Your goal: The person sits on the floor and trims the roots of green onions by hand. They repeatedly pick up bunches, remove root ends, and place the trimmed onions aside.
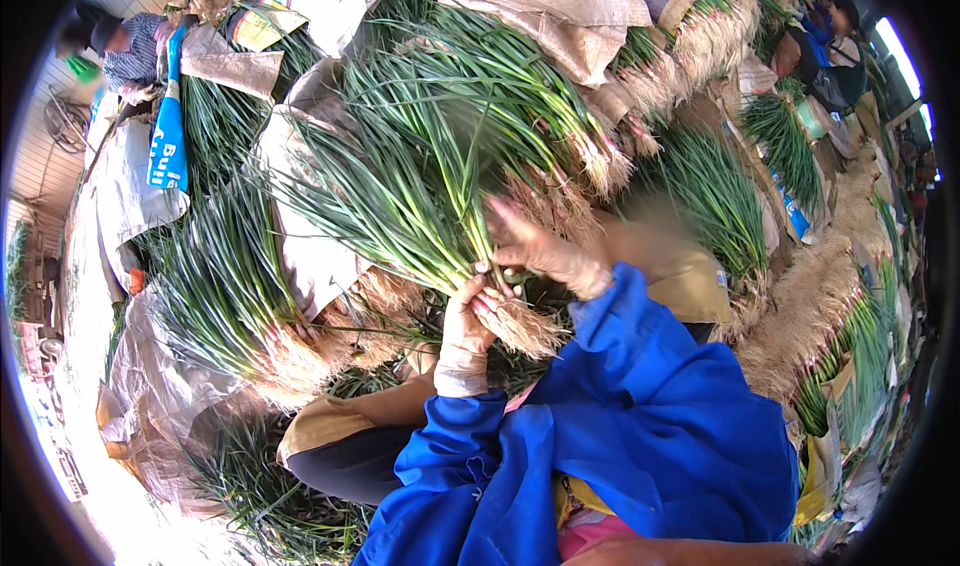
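My left hand (466, 324) grips a bunch of green onions (420, 224) low on the stems, just above the pale roots (525, 327). The long leaves fan out up and to the left. Over the right side of the bunch, my right hand (551, 252) is blurred, its thumb and forefinger spread beside the stems. Whether its curled lower fingers touch a stem is hard to tell. Another pile of green onions (225, 281) lies to the left, roots towards me. Ahead, a further pile (517, 93) points its roots to the right.
A white woven sack (311, 213) lies between the piles. Loose leaves (277, 491) cover the ground at lower left. More green onions (720, 198) lie to the right, beside rows of roots (802, 326). One person (131, 59) is at far left, another (832, 55) at far right.
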The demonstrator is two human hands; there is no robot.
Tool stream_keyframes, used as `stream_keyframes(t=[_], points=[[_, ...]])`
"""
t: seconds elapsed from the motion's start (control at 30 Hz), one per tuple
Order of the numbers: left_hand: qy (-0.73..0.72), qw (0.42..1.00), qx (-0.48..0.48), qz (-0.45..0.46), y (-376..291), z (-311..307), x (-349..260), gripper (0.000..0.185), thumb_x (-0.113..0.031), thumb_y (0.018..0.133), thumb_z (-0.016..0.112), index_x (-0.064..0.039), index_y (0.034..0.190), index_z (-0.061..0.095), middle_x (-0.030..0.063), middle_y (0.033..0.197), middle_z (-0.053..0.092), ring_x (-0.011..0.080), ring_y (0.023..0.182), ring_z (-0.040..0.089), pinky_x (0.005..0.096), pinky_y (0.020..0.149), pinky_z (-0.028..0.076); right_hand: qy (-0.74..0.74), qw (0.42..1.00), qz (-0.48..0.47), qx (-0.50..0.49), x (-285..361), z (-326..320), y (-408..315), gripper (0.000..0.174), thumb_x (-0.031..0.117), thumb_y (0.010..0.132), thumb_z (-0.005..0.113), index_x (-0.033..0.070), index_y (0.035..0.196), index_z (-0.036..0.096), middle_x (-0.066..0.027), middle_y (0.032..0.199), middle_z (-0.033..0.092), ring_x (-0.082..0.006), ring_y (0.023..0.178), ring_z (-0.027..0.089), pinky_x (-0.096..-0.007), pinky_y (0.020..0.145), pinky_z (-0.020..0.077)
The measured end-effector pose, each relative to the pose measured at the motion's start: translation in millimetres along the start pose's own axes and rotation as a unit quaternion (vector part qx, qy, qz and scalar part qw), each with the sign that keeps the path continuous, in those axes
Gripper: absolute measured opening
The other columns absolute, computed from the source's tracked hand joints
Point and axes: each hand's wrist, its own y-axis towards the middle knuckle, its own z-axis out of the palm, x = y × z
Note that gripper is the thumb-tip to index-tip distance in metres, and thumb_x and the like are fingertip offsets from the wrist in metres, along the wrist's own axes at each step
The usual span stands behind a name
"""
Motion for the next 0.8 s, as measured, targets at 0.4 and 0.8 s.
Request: stream_keyframes(t=[0.4,0.8], points=[[0.026,0.996,-0.072,-0.038,-13,-30,-2,0.024,-0.008,0.084,0.057,0.002,0.106,0.058,0.0161,0.092,0.065,0.0259,0.08,0.065,0.039,0.077,0.055,-0.257,0.956,0.081,0.117,-23,-11,-12,0.044,0.009,0.08,0.072,0.0,0.118,0.052,-0.0077,0.107,0.06,-0.0147,0.098,0.058,-0.0285,0.087,0.0478],[0.117,0.99,-0.077,-0.012,-25,-18,-1,0.02,-0.01,0.085,0.06,0.001,0.101,0.059,0.014,0.093,0.066,0.025,0.078,0.067,0.04,0.067,0.058,-0.725,0.678,-0.123,-0.022,-56,3,-26,0.007,0.015,0.082,0.057,0.008,0.082,0.059,-0.0111,0.076,0.06,-0.0286,0.081,0.056,-0.0424,0.08,0.0433]])
